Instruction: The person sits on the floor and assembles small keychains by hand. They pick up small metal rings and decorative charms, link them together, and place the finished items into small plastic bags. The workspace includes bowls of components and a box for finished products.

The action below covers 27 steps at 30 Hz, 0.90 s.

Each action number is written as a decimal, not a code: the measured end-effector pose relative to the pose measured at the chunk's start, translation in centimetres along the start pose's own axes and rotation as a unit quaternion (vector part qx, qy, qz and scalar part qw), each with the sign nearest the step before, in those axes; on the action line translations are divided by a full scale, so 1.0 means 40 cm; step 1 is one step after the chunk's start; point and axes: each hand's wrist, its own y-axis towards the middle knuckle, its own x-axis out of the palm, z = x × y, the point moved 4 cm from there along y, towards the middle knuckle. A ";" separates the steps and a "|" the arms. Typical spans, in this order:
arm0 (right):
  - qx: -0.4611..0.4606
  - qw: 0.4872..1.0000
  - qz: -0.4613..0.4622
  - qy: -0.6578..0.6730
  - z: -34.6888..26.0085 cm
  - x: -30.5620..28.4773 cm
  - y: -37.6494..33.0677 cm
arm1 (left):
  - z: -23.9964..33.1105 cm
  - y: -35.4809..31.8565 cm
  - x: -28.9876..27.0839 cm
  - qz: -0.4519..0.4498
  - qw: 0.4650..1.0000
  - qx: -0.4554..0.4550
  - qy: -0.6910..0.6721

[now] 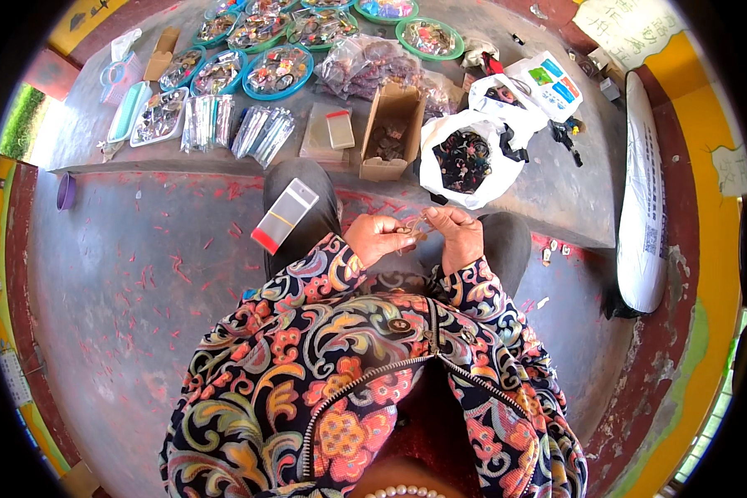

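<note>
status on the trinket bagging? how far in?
Done: filled clear packets lie in rows on the step, and round trays beyond hold sorted pieces. In hand: left hand and right hand pinch one small piece between them, too small to identify; a clear sleeve rests on the knee. Left: the open cardboard box and white bag both look well stocked.

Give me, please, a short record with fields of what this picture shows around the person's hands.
left hand: left hand pinches a small thin item, too small to identify
right hand: right hand pinches the same item from the other side
lap: clear flat packet with a red end lies on the left knee
ledge ahead: open cardboard box, white plastic bag of dark pieces, stack of clear packets
farther back: round trays of small pieces
</note>
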 end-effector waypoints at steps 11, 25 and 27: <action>0.012 0.957 -0.184 -0.222 0.003 0.002 0.025 | -0.081 -0.008 -0.038 -0.004 0.999 -0.019 -0.027; 0.047 0.970 0.000 -0.237 -0.057 -0.034 0.283 | -0.105 -0.003 -0.077 0.129 0.990 -0.032 0.041; 0.092 0.982 0.027 -0.164 -0.032 -0.018 0.323 | -0.124 0.010 -0.074 0.105 0.993 -0.004 0.057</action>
